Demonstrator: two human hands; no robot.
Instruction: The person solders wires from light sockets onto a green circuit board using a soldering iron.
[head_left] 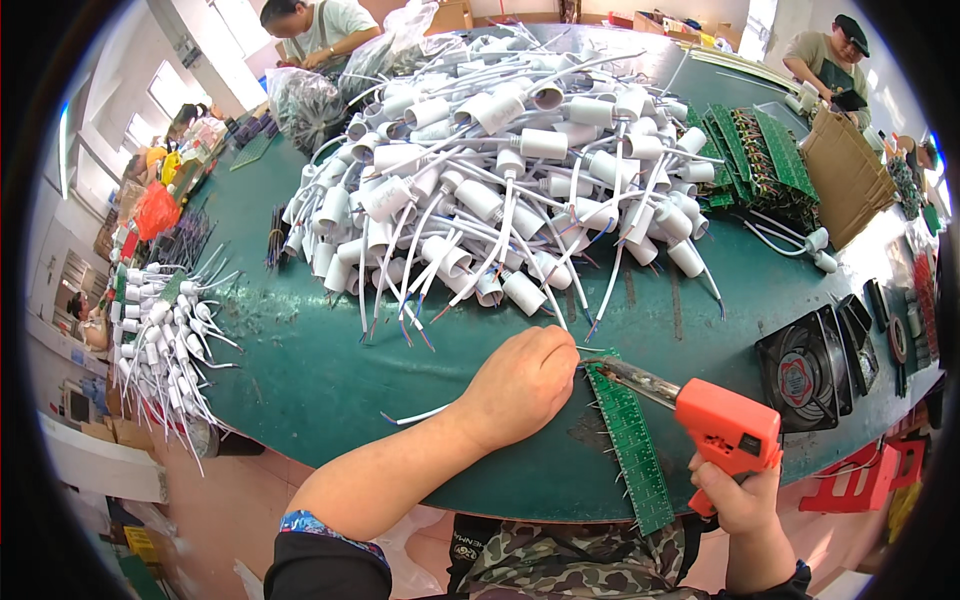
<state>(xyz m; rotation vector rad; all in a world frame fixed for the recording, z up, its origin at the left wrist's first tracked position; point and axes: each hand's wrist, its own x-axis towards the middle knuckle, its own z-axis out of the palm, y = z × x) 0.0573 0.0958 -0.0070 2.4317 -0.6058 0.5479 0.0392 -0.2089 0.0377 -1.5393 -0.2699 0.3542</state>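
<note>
A slim green circuit board [635,450] lies on the worktable [300,370], its long axis running from beside the left hand [525,385] toward the near edge, slanting rightward. That hand, the nearer, sits just left of the board's far end, fingers bunched closed; whether they pinch anything cannot be told. Right of the board, the right hand [738,495] grips the handle of a red soldering gun [728,425], its tip at that far end. Counted: one such board, one gun, one loose white cable [415,416] left of the board; beyond it, a white socket pile [500,190] too tangled to number.
</note>
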